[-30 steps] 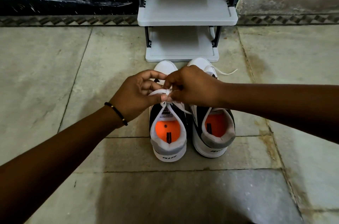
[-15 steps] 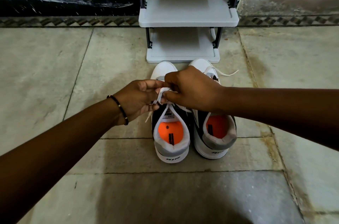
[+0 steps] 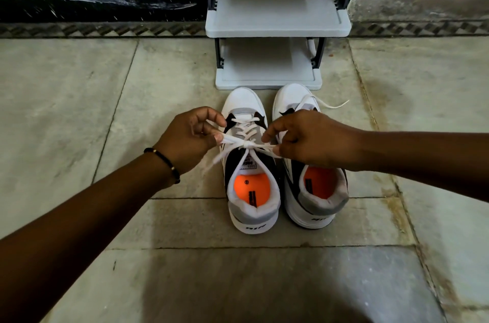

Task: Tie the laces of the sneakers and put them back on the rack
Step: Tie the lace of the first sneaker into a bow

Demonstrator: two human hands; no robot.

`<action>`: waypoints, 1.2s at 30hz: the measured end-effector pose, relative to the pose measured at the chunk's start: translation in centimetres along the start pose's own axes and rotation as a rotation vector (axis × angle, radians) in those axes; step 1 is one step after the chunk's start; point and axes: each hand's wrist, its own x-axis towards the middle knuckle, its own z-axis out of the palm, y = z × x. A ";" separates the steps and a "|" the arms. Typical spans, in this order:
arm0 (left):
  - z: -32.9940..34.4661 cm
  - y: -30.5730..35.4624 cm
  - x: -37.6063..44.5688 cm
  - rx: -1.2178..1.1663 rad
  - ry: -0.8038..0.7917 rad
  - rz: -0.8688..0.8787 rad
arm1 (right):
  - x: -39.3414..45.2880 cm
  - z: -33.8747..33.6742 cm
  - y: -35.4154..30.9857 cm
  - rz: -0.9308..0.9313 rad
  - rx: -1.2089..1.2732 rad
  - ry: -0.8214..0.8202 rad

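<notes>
Pinching bow loops with left hand [image 3: 189,141] and right hand [image 3: 308,141], pulling outward from knot [image 3: 247,144] lying midway between, equally near.

Head view, forward and downward

Black letters reading roughly "RIP" stand on the white heel of each sneaker [image 3: 254,226], [image 3: 318,219]; the tongue label print is too small to read.
</notes>
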 end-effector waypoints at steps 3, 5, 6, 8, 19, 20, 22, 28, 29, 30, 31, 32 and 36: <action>0.0 -1.1 0.2 -0.092 0.041 -0.159 | -0.7 -0.1 0.2 0.054 0.053 -0.033; -0.1 -1.8 0.4 -0.155 0.057 -0.271 | -0.9 0.0 0.0 0.094 0.098 -0.069; 0.0 -2.2 0.5 -0.158 0.065 -0.297 | -1.1 0.0 -0.1 0.108 0.115 -0.090; 0.2 -2.6 0.7 -0.123 0.085 -0.297 | -1.4 0.2 -0.3 0.121 0.112 -0.117; 0.8 -2.6 1.8 -0.014 0.151 -0.242 | -2.0 0.4 -0.8 0.143 0.131 -0.158; 0.7 -2.6 1.7 -0.009 0.150 -0.240 | -2.0 0.5 -0.7 0.153 0.130 -0.162; 0.6 -2.5 1.6 0.015 0.152 -0.230 | -2.0 0.5 -0.6 0.183 0.155 -0.184; 0.4 -1.8 1.6 0.049 0.181 -0.182 | -2.1 0.4 -1.0 0.185 0.330 -0.273; 0.2 -1.4 1.7 0.029 0.184 -0.165 | -2.1 0.3 -1.0 0.186 0.355 -0.275; 0.0 -1.1 1.8 0.017 0.186 -0.143 | -2.1 0.3 -1.0 0.183 0.363 -0.268; -0.2 -0.7 1.9 0.011 0.186 -0.118 | -2.0 0.3 -1.0 0.177 0.362 -0.257; -0.3 -0.4 2.0 0.008 0.188 -0.094 | -1.9 0.2 -1.0 0.169 0.355 -0.244; -0.6 0.0 2.0 0.019 0.215 -0.043 | -1.5 0.7 -0.8 0.157 0.267 -0.186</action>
